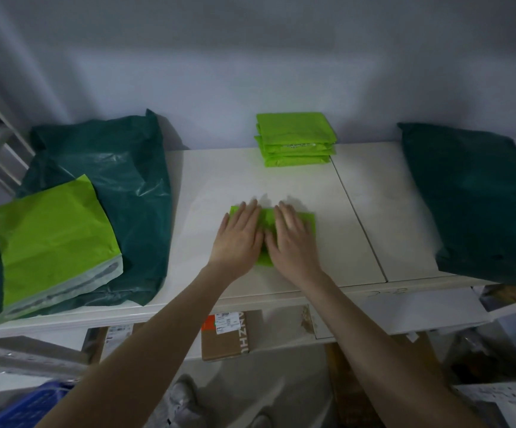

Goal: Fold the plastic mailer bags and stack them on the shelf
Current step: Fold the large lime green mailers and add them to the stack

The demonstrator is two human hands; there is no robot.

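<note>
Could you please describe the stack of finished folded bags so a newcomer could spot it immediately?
On the white shelf, look to the back edge against the wall, near the middle. The stack of folded bags sits there: small, neat, lime-green, unlike the flat unfolded lime-green mailers lying left.

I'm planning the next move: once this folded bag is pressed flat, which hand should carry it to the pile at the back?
Probably the right hand: the pile sits behind it, slightly right of the folded bag. The left hand sits further left.
</note>
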